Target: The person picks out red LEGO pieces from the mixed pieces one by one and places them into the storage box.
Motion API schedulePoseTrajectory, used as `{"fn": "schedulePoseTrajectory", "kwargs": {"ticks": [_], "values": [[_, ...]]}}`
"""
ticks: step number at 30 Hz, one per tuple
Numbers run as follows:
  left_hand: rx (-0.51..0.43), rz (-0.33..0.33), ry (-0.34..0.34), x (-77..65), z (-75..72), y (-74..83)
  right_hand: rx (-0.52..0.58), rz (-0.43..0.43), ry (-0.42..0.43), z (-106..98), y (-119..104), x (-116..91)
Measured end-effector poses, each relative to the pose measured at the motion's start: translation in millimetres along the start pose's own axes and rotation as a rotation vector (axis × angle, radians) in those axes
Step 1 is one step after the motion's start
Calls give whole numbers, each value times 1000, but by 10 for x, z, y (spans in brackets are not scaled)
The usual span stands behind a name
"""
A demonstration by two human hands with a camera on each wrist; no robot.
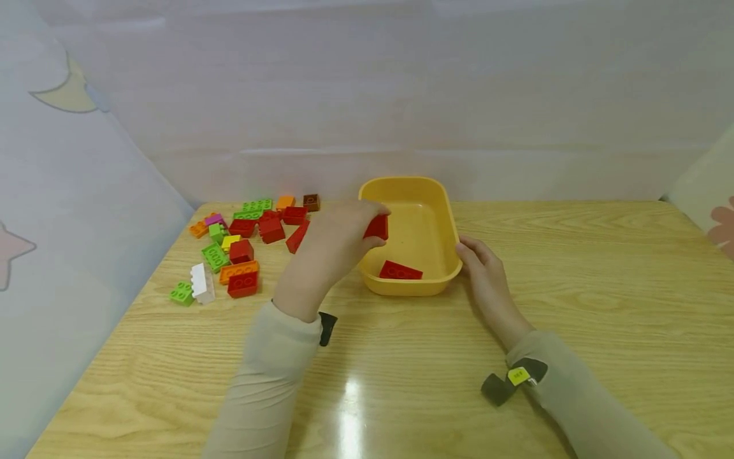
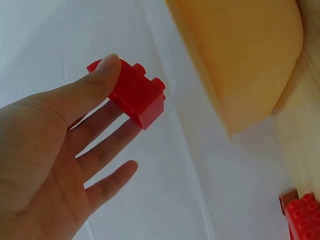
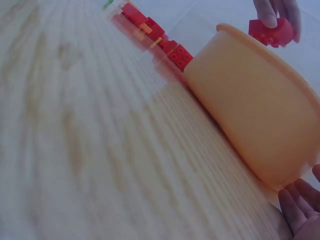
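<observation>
In the left wrist view, my left hand point(image 2: 65, 125) pinches a red toy brick point(image 2: 137, 95) between the thumb and the fingertips. The head view puts this hand point(image 1: 338, 236) and its red brick point(image 1: 377, 227) over the left rim of a yellow plastic bin point(image 1: 413, 288). Inside the bin, near its front wall, lies another red brick point(image 1: 400, 271). My right hand point(image 1: 487, 280) is at the bin's right side, fingers resting along the outside. The right wrist view shows its fingertips point(image 3: 295, 202) against the bin's lower corner.
Left of the bin, loose bricks lie on the wooden table point(image 1: 401, 370): several red, green and orange ones, a white brick point(image 1: 202, 284), a yellow brick point(image 1: 230, 243) and a brown brick point(image 1: 311, 203). A pale wall covering point(image 1: 401, 89) stands behind the table.
</observation>
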State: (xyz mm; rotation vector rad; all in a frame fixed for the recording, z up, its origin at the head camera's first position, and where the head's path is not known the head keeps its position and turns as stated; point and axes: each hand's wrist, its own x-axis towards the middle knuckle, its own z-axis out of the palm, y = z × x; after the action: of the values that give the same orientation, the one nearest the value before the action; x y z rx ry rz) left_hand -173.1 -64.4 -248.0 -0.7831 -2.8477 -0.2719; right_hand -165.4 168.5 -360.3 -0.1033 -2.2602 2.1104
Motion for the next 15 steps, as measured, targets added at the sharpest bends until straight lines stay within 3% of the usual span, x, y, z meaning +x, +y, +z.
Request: {"fn": "schedulePoseTrajectory", "kwargs": {"ticks": [6,12,15], "values": [[34,62,-69,65,107,114,-87,-10,20,-2,5,0],[96,147,-45,113,234,203,-72,-22,24,3,8,4],[98,162,-65,122,305,225,-73,-26,26,1,9,10]]}}
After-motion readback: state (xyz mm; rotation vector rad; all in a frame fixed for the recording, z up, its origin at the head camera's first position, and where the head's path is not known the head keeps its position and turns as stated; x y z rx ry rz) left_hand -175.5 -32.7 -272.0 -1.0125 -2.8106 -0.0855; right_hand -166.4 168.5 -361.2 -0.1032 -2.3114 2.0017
